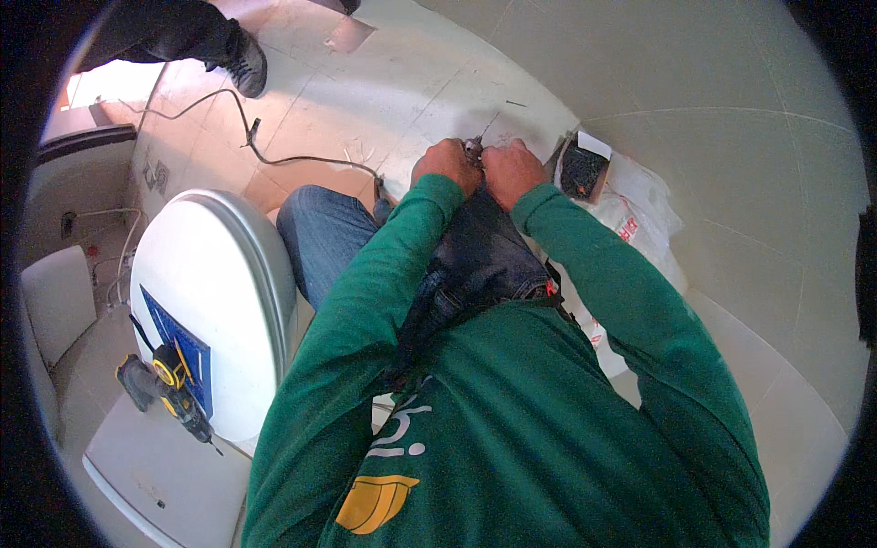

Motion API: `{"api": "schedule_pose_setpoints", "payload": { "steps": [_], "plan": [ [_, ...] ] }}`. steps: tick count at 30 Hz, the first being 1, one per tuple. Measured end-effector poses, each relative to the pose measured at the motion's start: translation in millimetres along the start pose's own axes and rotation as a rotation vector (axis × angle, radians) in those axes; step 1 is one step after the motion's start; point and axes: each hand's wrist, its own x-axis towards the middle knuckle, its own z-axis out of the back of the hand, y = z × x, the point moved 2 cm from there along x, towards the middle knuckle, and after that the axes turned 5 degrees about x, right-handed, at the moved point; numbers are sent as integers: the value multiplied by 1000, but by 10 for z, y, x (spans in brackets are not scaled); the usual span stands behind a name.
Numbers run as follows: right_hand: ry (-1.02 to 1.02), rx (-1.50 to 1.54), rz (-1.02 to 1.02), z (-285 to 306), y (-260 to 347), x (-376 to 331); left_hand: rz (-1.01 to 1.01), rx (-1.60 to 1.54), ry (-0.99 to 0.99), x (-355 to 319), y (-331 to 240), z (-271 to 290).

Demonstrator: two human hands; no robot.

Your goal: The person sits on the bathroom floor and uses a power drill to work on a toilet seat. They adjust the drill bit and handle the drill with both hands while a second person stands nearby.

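Both my hands are closed close together in front of my knees. Between them shows a metal drill chuck (472, 147) with a long thin bit (491, 126) pointing away from me. My left hand (442, 168) wraps round its left side. On the other side, my right hand (512, 170) has its fingers curled against the chuck. My hands and legs hide the body of the tool. A thin dark rod (516, 103) lies on the floor just beyond.
A black power cord (274, 161) runs over the tiles to my left knee. At left, a toilet lid (196, 265) bears a blue set square (174, 338); a cordless drill (183, 406) lies beside it. White plastic bags (644, 196) sit at right. Another person's shoe (247, 64) stands far left.
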Motion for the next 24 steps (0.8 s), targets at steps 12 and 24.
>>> {"api": "schedule_pose_setpoints", "payload": {
  "steps": [12,24],
  "plan": [
    [-110,505,195,-224,-167,44,-294,-40,5,16,103,131],
    [-304,627,65,-260,-15,-205,-246,-263,83,-49,151,19]
  ]
}}
